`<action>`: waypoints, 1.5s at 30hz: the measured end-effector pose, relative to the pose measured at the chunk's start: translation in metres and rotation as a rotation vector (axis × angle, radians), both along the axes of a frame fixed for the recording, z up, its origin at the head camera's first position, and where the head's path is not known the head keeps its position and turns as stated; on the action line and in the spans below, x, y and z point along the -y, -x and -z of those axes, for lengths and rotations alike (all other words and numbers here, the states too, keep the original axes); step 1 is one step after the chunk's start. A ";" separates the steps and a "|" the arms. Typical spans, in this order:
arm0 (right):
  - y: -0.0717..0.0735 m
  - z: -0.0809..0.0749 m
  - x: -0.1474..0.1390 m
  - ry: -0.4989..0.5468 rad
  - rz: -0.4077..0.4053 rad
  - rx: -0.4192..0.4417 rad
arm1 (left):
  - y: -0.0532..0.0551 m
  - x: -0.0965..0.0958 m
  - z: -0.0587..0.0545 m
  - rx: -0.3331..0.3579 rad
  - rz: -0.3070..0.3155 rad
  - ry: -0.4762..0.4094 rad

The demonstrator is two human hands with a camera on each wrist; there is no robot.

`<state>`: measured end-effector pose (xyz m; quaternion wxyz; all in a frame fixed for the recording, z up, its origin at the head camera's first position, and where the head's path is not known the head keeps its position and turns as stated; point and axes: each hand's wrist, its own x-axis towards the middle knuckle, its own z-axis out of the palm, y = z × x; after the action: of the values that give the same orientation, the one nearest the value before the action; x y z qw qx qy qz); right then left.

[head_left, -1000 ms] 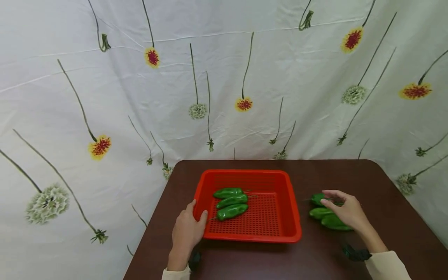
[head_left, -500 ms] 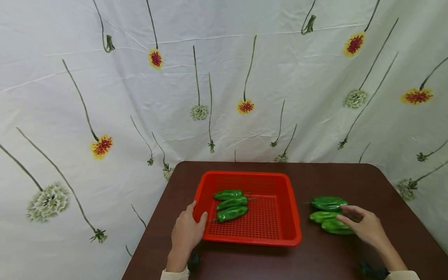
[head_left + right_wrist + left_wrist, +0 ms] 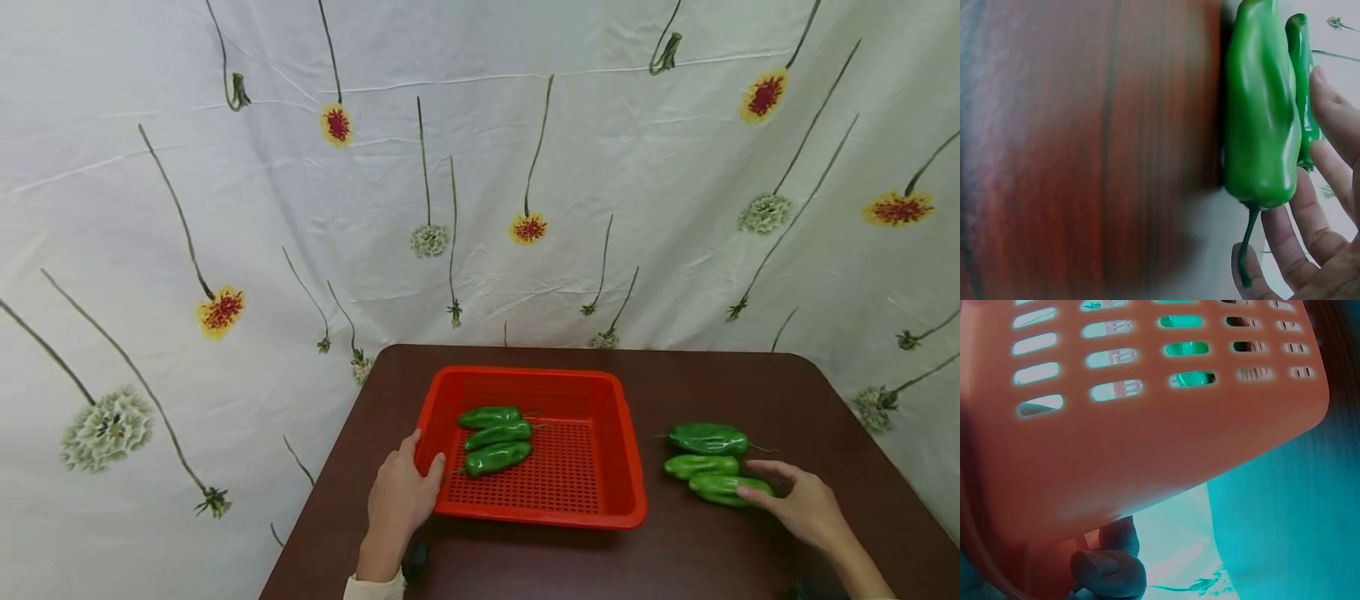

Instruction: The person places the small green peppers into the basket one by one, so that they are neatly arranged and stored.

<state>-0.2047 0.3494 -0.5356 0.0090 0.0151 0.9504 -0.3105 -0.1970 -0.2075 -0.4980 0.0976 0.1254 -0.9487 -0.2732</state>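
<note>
Green peppers (image 3: pixel 498 435): three in one red basket (image 3: pixel 540 518), three outside.

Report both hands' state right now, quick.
Left hand: closed, gripping the rim of the red basket.
Right hand: open, at the stem end of the front green pepper outside the basket.

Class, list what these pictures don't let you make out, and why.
Head view: tabletop beneath the red basket, hidden by it.
Head view: end of the right forearm, cut off by bottom edge.
Left wrist view: most of left hand, cut off by bottom edge.
Right wrist view: tabletop's fine grain, blurred.
</note>
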 end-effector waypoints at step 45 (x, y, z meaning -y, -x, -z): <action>0.004 0.011 -0.005 -0.015 -0.064 0.128 | -0.002 -0.001 0.001 -0.033 -0.004 -0.006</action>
<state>-0.2088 0.3546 -0.5466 0.0794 0.0045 0.9501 -0.3015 -0.1950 -0.2068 -0.4987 0.1133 0.1233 -0.9458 -0.2781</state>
